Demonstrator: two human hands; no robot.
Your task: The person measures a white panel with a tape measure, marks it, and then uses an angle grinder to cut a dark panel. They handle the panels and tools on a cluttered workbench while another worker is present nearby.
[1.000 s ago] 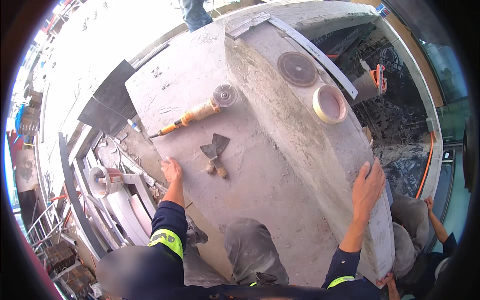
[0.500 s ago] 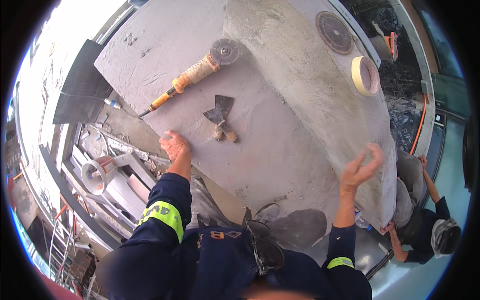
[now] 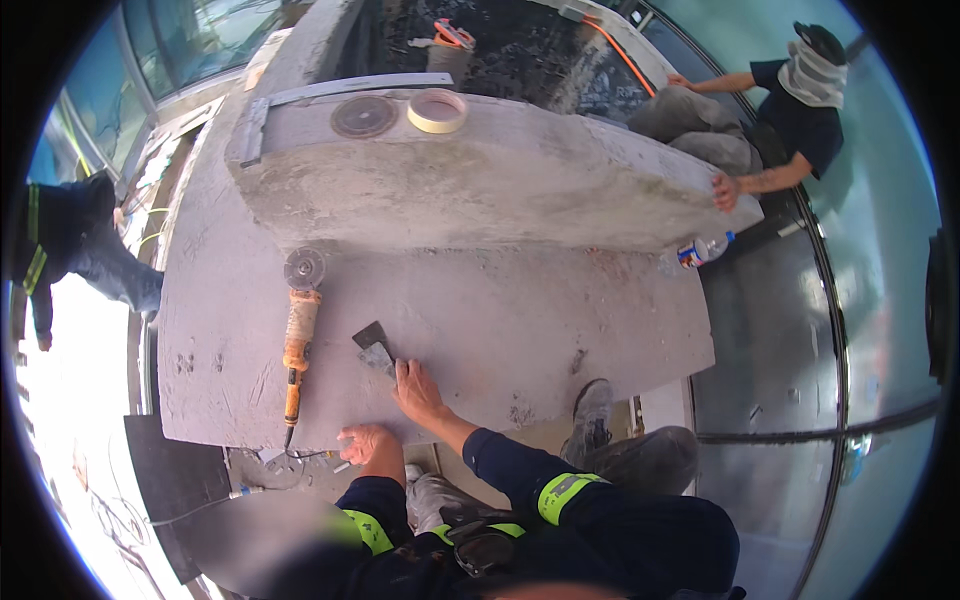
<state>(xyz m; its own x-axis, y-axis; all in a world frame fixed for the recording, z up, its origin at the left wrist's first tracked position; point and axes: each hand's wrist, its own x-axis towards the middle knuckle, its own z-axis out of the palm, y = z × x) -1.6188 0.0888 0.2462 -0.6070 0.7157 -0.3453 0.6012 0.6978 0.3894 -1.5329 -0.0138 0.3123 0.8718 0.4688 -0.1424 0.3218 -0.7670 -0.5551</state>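
Observation:
Two putty knives lie crossed on the concrete slab, one blade dark and the other greyer. My right hand reaches across and closes over their handle ends, which it hides. At the slab's near edge is my left hand, its fingers loosely bent and apart, with nothing seen in them. An angle grinder with an orange and yellow body lies left of the knives, its disc pointing away from me and its cord running over the near edge.
A raised concrete wall crosses behind; on its top lie a cutting disc and a masking tape roll. A plastic bottle lies at its right end. One person sits at the right; another is far left.
My view has turned, so the wall now runs across it. My right hand has come from over the wall side to the putty knives. My left hand stays by the slab's edge.

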